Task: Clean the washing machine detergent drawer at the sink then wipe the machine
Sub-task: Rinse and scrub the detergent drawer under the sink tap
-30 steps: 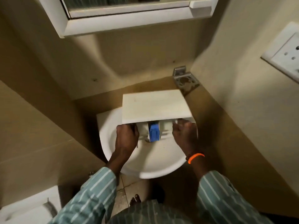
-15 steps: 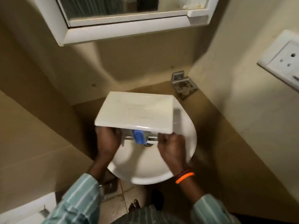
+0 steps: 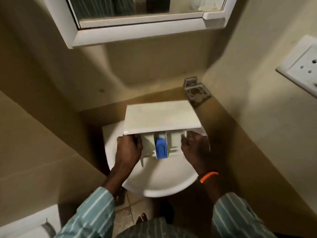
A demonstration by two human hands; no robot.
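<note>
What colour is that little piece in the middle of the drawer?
Blue. The insert sits in the middle of the white detergent drawer; the head view shows it.

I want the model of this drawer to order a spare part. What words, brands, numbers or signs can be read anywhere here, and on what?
None can be read.
Detergent drawer: its pale front panel shows no print.
Blue insert: moulded shapes only, no legible marking.
Wall socket plate: holes only, no lettering visible.
Mirror cabinet: plain white frame, no label.

White sink (image 3: 159, 188) — detergent drawer (image 3: 161, 117) held over its basin; nothing resting inside visible
</note>
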